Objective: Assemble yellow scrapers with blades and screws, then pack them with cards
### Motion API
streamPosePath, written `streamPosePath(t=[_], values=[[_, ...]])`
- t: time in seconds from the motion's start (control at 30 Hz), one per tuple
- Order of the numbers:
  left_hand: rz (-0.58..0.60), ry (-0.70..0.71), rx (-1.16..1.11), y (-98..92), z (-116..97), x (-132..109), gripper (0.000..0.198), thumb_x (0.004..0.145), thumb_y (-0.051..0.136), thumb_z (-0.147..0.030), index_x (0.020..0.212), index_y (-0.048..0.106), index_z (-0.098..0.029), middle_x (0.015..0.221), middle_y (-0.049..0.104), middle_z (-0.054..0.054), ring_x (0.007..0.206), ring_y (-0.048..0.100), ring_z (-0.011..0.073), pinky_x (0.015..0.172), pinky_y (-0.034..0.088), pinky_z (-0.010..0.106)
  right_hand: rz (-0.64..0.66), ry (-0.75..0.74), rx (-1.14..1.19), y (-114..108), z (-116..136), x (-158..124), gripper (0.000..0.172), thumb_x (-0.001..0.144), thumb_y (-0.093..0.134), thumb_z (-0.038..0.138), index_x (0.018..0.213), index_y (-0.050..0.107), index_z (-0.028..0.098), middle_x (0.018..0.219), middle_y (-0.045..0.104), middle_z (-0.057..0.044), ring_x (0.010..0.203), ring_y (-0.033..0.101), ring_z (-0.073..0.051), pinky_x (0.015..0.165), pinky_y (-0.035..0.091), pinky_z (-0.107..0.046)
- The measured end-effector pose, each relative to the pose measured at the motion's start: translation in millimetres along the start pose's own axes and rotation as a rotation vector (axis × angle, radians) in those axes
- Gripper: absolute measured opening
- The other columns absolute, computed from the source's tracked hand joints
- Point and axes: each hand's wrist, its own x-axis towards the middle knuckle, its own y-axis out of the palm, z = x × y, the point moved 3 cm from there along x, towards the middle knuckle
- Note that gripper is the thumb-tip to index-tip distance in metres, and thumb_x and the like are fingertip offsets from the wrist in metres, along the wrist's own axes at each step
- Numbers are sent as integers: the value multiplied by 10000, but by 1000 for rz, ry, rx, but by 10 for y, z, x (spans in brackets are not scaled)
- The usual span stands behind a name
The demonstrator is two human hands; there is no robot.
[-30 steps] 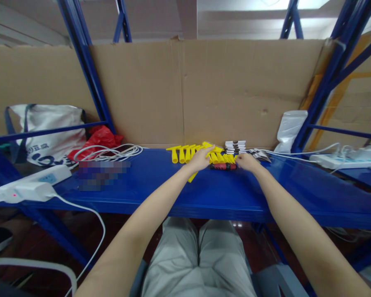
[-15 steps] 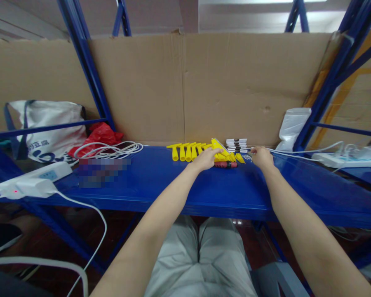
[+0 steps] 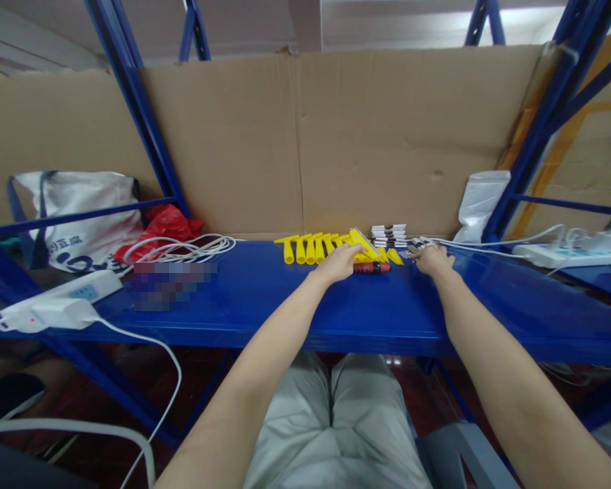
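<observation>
My left hand (image 3: 337, 265) is closed around a yellow scraper (image 3: 363, 240), its wide head tilted up with a pale strip along the edge. Just below that hand lies a red and black screwdriver (image 3: 371, 268). My right hand (image 3: 434, 260) is over the table with its fingers apart, at a small cluster of metal pieces (image 3: 421, 242); its fingertips are too small to make out fully. Left of the scraper, several yellow scraper handles (image 3: 300, 252) lie in a row. Small yellow wedge-shaped pieces (image 3: 394, 257) are between my hands.
Behind the wedges sits a stack of white and dark strips (image 3: 388, 236). A white plastic bag (image 3: 481, 204) leans by the right post. Power strips (image 3: 573, 258), coiled white cable (image 3: 193, 248), a red bag (image 3: 165, 227) and a cloth bag (image 3: 81, 217) flank the blue table (image 3: 265, 305). Cardboard (image 3: 224, 149) stands behind.
My right hand has gone from a pinch to spread fingers beside the metal pieces, which show more now. The left hand keeps the yellow scraper in nearly the same spot. The view has shifted slightly.
</observation>
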Motion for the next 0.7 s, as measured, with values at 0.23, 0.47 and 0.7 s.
streamPosePath(t=[0.23, 0.47, 0.7], values=[[31, 0, -24, 38, 13, -4, 401, 769, 478, -16, 1115, 593, -184, 1199, 605, 99, 1173, 519, 226, 1033, 378, 390, 27, 3, -36, 95, -75, 122, 282, 804, 495, 222, 971, 718, 267, 1217, 573, -113, 1235, 384, -334, 949, 324, -585], [53, -33, -41, 55, 14, -16, 380, 764, 497, -26, 1094, 603, -183, 1180, 606, 117, 1135, 540, 254, 1003, 390, 392, 15, -11, -48, 134, -66, 150, 311, 795, 483, 227, 1014, 704, 219, 1220, 562, -153, 1230, 395, -343, 947, 328, -579], [72, -28, 41, 61, 19, -14, 388, 779, 498, -51, 1126, 583, -200, 1187, 601, 98, 1133, 540, 238, 993, 400, 363, 16, -3, -56, 86, -15, 79, 294, 820, 461, 222, 994, 699, 217, 1235, 561, -135, 1245, 389, -324, 959, 336, -545]])
